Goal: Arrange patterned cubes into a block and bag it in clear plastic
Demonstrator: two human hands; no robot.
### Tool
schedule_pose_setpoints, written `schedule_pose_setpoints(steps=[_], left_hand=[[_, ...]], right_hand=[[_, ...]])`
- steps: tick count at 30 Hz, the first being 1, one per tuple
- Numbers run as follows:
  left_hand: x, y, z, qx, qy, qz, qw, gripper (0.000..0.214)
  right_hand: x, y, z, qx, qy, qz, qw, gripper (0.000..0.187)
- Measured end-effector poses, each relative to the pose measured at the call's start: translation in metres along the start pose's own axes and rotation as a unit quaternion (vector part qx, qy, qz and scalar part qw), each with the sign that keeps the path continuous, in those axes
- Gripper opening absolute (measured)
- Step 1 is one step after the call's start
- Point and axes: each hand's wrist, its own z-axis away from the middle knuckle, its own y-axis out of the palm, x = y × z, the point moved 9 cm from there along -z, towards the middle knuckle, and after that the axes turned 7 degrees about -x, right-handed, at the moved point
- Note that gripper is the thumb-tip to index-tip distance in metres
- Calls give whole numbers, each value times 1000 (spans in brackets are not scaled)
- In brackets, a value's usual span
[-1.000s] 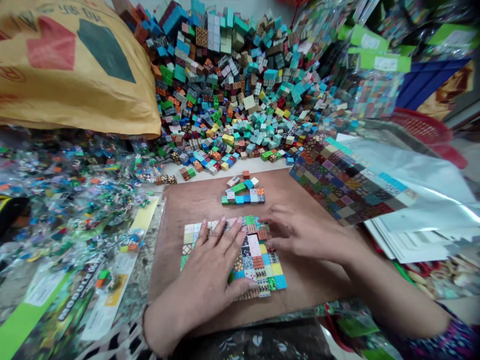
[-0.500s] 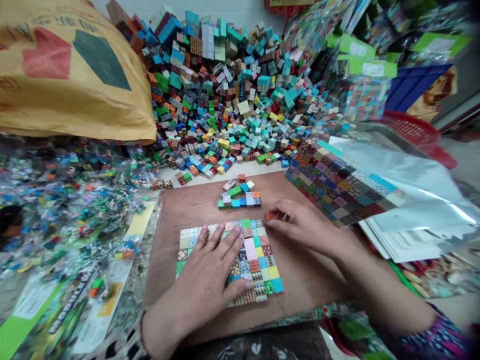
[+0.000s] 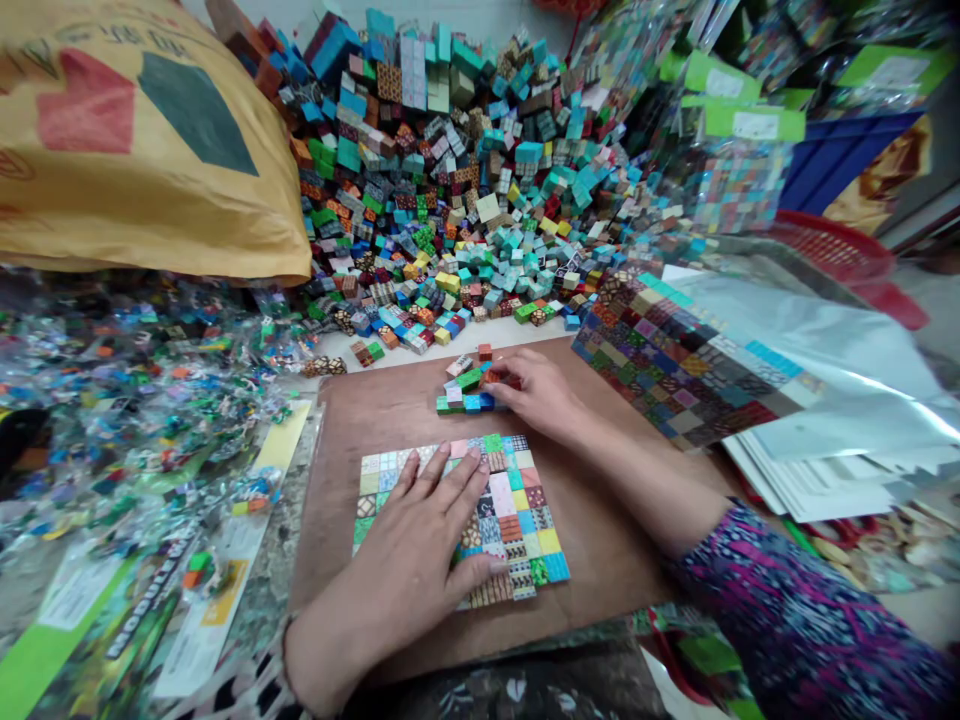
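My left hand lies flat with fingers spread on a square layer of small patterned cubes, covering its left and middle part. Beyond it, my right hand pinches an orange-red block between thumb and fingers. That hand is over a short row of coloured blocks and hides the row's right end. Whether the pinched block touches the row I cannot tell. A single orange-red cube sits just behind. All of these are on a brown board.
Behind the board rises a big heap of loose blocks. A yellow sack stands at the left above many small bagged pieces. On the right are a larger patterned block slab, clear plastic bags and a red basket.
My right hand has moved away and left with the orange-red block, from the layer's far right corner to the short row. My left hand has stayed in place.
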Motion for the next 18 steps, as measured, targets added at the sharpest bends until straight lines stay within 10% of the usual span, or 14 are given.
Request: schedule_pose_setpoints(steps=[9, 18], left_hand=[[-2, -6, 1, -23, 16, 13, 1000, 74], [44, -68, -44, -130, -28, -87, 987, 42]], right_hand=[[5, 15, -10, 77, -14, 192, 978, 22], [-1, 24, -9, 86, -27, 168, 982, 26]])
